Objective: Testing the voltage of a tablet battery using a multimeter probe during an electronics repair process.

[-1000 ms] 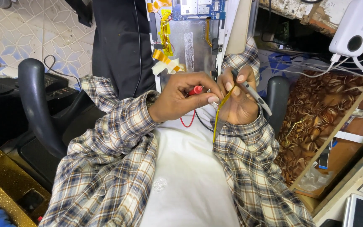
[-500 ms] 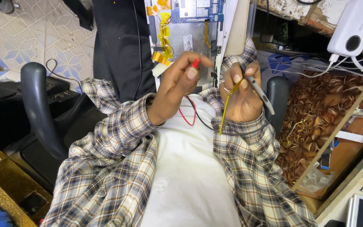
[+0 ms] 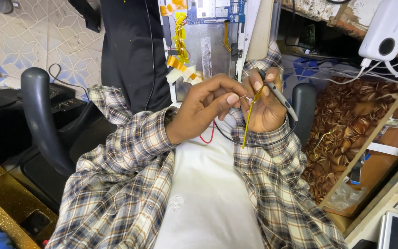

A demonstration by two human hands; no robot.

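My left hand point(image 3: 208, 103) pinches the bare end of a thin wire at its fingertips, close against my right hand. A red wire point(image 3: 207, 137) loops out below the left hand. My right hand point(image 3: 266, 103) grips a slim grey pen-like tool point(image 3: 282, 97) and a yellow wire point(image 3: 249, 117) that hangs down from its fingers. The fingertips of the two hands meet above my lap. An opened tablet point(image 3: 210, 32), with its circuit board and yellow ribbon cables exposed, lies just beyond the hands.
Black chair armrests point(image 3: 40, 120) flank me at left and right. A brown patterned board point(image 3: 346, 138) leans at right. A white boxy device point(image 3: 388, 27) with cables sits top right. A dark garment point(image 3: 132, 55) hangs ahead, over a tiled floor point(image 3: 33, 37).
My left hand, raised with a red-tipped piece half a second ago, has come back down and right to meet my right hand. The right hand stays nearly still.
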